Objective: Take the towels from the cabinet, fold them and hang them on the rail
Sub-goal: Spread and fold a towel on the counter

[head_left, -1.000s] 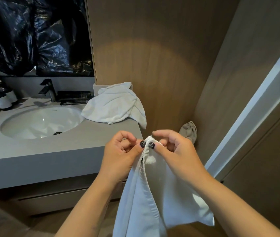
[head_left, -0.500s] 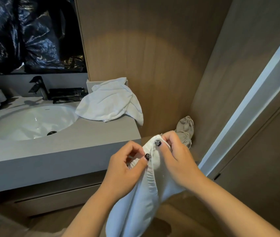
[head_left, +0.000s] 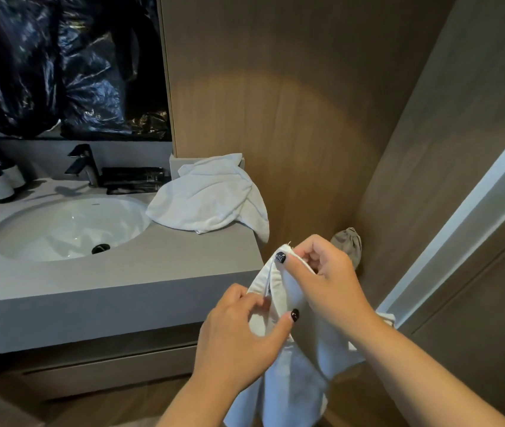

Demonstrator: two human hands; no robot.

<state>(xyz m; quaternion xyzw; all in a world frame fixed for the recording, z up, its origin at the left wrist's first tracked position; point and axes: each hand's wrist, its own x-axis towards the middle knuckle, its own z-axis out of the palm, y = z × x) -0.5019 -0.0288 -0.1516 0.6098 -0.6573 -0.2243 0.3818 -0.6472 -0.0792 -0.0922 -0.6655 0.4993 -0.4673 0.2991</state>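
Just right of the grey vanity counter, pinching a white towel at its top corner with right hand, gripping its hem lower with left hand.

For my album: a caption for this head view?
Both hands, left and right, pinch a hanging white towel beside the sink.

I'm seeing open air lying above the counter front. The crumpled towel is blocking its right corner, and the wall is closing in beyond.
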